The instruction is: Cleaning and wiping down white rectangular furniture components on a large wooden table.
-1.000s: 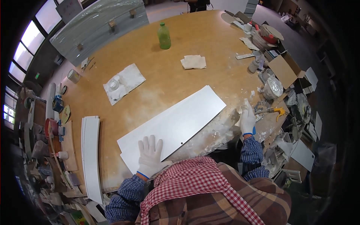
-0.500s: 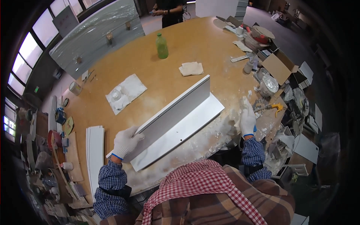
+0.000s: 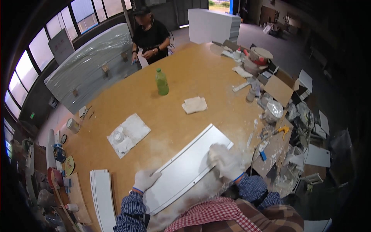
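Note:
A long white panel point(image 3: 185, 166) lies slantwise on the table in front of me, with a groove or step along its far edge and small holes along its near edge. My left hand point(image 3: 147, 179), in a white knit glove, grips the panel's far edge near its left end. My right hand point(image 3: 226, 160), gloved too, is over the panel's right end and touches its top face. Motion smears its fingers, and whether something is under them I cannot make out. Pale dust marks the table point(image 3: 147, 102) around the panel.
A green bottle point(image 3: 162, 83), a folded cloth point(image 3: 194, 105) and a white cloth point(image 3: 135, 129) with a small container lie beyond the panel. White strips point(image 3: 101, 197) are at left. A yellow air gun point(image 3: 284, 130), blue block point(image 3: 263, 155) and clutter line the right. A person point(image 3: 152, 38) stands at the far edge.
The panel has turned from standing as an L-shape to lying with a broad face up. My right hand has moved left from beside the air gun onto the panel. My view has tilted upward.

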The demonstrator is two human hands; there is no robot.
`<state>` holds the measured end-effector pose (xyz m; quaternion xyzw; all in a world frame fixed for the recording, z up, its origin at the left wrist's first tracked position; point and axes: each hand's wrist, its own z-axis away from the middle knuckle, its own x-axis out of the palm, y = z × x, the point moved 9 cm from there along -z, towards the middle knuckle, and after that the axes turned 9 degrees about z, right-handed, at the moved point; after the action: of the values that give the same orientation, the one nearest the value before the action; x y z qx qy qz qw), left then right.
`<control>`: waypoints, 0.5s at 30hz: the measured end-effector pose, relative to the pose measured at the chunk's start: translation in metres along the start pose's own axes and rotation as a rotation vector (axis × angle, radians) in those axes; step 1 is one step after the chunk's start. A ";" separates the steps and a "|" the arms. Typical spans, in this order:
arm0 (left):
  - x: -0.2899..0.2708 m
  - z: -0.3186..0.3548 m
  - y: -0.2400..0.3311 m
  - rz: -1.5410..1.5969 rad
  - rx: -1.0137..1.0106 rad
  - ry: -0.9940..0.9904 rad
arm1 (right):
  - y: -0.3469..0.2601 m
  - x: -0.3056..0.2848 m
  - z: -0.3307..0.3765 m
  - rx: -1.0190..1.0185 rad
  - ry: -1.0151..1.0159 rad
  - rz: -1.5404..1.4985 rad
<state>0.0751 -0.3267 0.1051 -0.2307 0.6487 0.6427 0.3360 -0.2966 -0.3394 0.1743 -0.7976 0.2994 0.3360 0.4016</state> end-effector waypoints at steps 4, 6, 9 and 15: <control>0.006 0.004 -0.008 -0.122 -0.014 0.018 | -0.068 0.036 -0.050 -0.185 -0.320 0.171; 0.009 0.005 -0.009 -0.178 0.054 0.050 | -0.071 0.058 -0.045 -0.317 -0.360 0.274; 0.001 0.005 0.010 -0.256 0.237 0.180 | -0.059 0.064 -0.048 -0.319 -0.352 0.207; 0.006 -0.011 0.030 -0.121 0.323 0.222 | -0.059 0.067 -0.061 -0.316 -0.407 0.169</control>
<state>0.0470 -0.3352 0.1205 -0.2820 0.7613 0.4794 0.3331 -0.1950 -0.3755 0.1757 -0.7385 0.2220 0.5644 0.2945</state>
